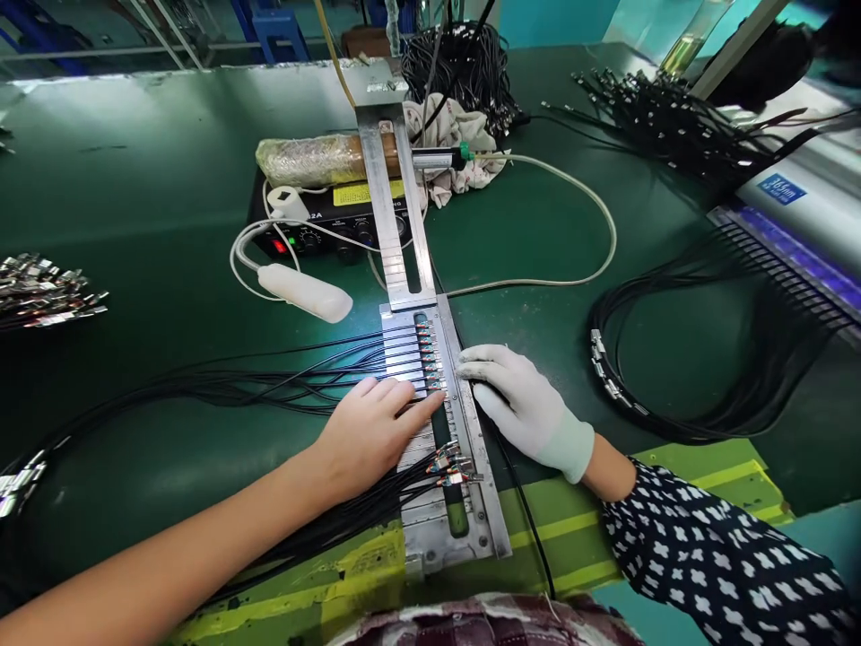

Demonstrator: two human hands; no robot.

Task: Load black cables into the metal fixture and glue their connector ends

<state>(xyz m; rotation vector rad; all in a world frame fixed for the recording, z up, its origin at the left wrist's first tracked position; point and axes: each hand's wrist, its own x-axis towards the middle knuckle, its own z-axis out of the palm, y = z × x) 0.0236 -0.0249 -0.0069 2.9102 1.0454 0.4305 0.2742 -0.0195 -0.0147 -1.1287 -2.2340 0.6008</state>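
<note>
A long metal jig (464, 520) lies lengthwise on the green table, with several thin black cables (269, 381) laid side by side in its slots, their small connector ends (427, 354) lined up along a centre groove. My bare left hand (369, 431) rests flat on the cables on the jig, fingers stretched toward the groove. My right hand (521, 404), in a white glove, lies on the jig's right rail with fingers extended, touching the edge. A few more connector ends (454, 467) sit lower on the jig.
A black control box (323, 229) and a white lamp head (306, 292) stand behind the jig. A coil of black cables (673, 377) lies right, a UV machine (800, 224) far right, metal connectors (40, 292) far left, a cable bundle (464, 63) at the back.
</note>
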